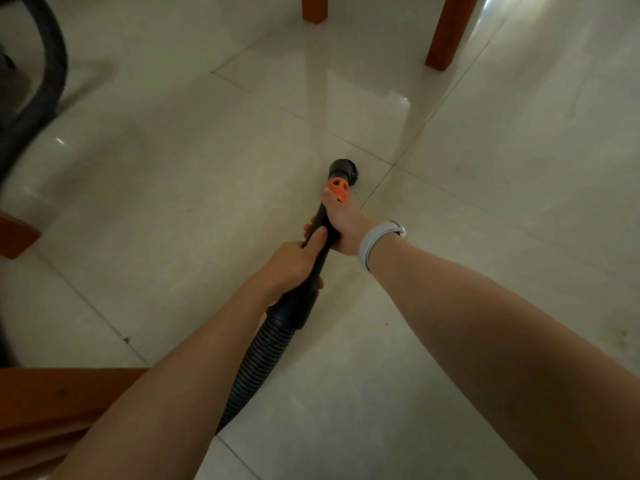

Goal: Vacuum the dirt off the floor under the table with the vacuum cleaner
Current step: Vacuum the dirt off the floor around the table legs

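Note:
I hold the black vacuum wand (320,225) with both hands, pointed forward and down at the pale tiled floor (173,202). Its round nozzle (342,169) touches the floor near a tile joint, just past an orange slider (337,189). My right hand (343,225), with a white wristband, grips the wand close behind the orange part. Lower on the wand, my left hand (294,265) is wrapped around the tube above the cuff. The ribbed black hose (258,358) runs back between my forearms. A few tiny dark specks (387,323) lie on the tiles.
Two orange-brown wooden table legs (446,29) (314,8) stand ahead at the top. More brown wood sits at the left edge (15,235) and bottom left (52,410). A black hose loop (52,64) curves through the top left corner.

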Demonstrator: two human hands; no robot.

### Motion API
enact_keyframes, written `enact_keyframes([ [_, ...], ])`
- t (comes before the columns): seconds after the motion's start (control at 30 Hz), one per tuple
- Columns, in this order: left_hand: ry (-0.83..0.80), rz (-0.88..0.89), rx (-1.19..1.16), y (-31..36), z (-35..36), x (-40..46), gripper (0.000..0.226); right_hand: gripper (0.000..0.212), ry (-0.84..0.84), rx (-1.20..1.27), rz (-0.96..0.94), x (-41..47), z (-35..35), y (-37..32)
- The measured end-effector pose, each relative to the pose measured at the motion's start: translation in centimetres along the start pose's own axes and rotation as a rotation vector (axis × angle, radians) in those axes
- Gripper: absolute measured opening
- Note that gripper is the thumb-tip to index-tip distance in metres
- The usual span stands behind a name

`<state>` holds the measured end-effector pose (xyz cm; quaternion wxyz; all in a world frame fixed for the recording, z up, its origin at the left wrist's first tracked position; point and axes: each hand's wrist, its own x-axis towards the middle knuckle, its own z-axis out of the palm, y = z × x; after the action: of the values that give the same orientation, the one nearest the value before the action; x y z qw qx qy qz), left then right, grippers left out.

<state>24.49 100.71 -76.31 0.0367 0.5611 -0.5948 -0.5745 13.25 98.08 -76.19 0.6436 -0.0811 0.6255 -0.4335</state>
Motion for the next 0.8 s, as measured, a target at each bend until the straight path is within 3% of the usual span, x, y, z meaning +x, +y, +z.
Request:
enact_keyframes([
  [0.8,-0.011,-0.022,0.113,-4.9,0.5,-7.6,0.061,0.022,-0.142,0.039,0.090,-5.7,0.6,6.5],
])
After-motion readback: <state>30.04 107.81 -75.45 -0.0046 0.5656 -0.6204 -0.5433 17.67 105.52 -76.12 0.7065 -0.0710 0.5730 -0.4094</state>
